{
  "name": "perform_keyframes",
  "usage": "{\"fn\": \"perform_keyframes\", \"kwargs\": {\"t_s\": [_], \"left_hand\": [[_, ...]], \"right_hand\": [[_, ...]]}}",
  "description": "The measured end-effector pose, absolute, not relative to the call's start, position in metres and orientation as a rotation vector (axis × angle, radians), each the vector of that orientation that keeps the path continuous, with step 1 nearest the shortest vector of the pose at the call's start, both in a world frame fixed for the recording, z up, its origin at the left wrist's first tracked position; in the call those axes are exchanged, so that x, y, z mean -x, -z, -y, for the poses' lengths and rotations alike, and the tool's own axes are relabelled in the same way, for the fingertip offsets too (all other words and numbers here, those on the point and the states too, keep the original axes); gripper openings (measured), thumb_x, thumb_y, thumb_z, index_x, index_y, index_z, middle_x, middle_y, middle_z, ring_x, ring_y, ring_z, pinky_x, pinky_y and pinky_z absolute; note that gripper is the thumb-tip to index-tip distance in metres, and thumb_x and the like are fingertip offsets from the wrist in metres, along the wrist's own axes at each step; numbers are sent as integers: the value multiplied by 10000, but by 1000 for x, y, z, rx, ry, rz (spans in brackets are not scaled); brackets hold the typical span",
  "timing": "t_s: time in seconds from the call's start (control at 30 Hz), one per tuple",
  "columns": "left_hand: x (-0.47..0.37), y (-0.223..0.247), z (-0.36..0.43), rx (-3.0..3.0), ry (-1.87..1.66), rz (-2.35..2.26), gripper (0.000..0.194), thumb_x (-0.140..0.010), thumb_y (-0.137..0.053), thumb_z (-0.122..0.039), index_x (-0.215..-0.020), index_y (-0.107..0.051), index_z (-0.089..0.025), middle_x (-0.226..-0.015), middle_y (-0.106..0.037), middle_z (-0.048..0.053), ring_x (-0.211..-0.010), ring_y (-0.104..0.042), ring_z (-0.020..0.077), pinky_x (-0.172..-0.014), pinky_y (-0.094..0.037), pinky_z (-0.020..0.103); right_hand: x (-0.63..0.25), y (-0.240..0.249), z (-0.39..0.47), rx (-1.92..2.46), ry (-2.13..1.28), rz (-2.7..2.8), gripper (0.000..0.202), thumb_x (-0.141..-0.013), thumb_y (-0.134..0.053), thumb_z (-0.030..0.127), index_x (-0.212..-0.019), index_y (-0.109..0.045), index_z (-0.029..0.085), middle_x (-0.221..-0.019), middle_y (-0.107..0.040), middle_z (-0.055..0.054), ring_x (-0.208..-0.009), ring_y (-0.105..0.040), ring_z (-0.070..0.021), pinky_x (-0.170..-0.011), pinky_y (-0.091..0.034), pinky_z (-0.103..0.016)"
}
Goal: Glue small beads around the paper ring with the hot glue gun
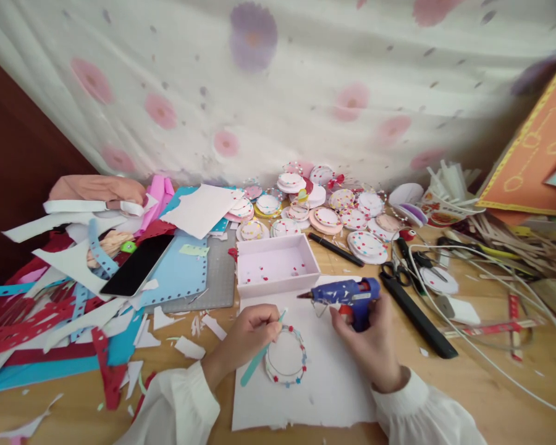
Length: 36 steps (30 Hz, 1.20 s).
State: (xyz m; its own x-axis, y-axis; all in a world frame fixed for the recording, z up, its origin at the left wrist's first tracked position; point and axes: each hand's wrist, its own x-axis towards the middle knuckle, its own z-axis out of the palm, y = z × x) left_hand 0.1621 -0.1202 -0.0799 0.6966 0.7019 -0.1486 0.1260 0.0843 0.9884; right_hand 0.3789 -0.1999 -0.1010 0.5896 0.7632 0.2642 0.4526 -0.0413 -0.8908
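Observation:
My left hand [254, 337] pinches slim teal tweezers [256, 366]; a small pale bit shows near their upper end, too small to name. Just right of it a wire ring [303, 364] strung with red, blue and white star beads lies on a white sheet [338, 395]. My right hand [373, 343] is wrapped round a blue hot glue gun [340, 290], whose nozzle points left above the sheet. Behind the nozzle stands an open white box [278, 281] with a few red beads on its bottom.
Paper scraps [69, 309] and a phone [139, 266] crowd the left. Beaded discs [327, 219] cluster at the back. On the right are scissors [395, 273], a black strip-like object [417, 315], a white cable [495, 364] and a tub of glue sticks [445, 213].

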Motion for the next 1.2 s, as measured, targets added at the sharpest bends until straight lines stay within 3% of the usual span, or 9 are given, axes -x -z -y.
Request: {"fn": "perform_keyframes", "kwargs": {"t_s": [0.3, 1.2], "left_hand": [[-164, 77, 119, -1489, -499, -699, 268, -770, -470, -197, -552, -315, -195, -592, -332, -34, -587, -369, 123, -577, -292, 268], [-163, 81, 121, -1483, -506, -695, 268, -766, -478, -137, -564, -312, -195, -599, -302, -50, -583, -319, 110, -564, -256, 264]], "right_hand": [[-381, 119, 208, 1707, -359, 1045, 367, -699, -688, 245, -934, -406, 238, -731, -502, 40, -562, -508, -111, -491, -442, -237], [-379, 118, 208, 1725, -328, 1090, 379, -689, -670, 235, -974, -421, 239, -749, -505, 29, -579, -501, -125, -516, -430, -264]]}}
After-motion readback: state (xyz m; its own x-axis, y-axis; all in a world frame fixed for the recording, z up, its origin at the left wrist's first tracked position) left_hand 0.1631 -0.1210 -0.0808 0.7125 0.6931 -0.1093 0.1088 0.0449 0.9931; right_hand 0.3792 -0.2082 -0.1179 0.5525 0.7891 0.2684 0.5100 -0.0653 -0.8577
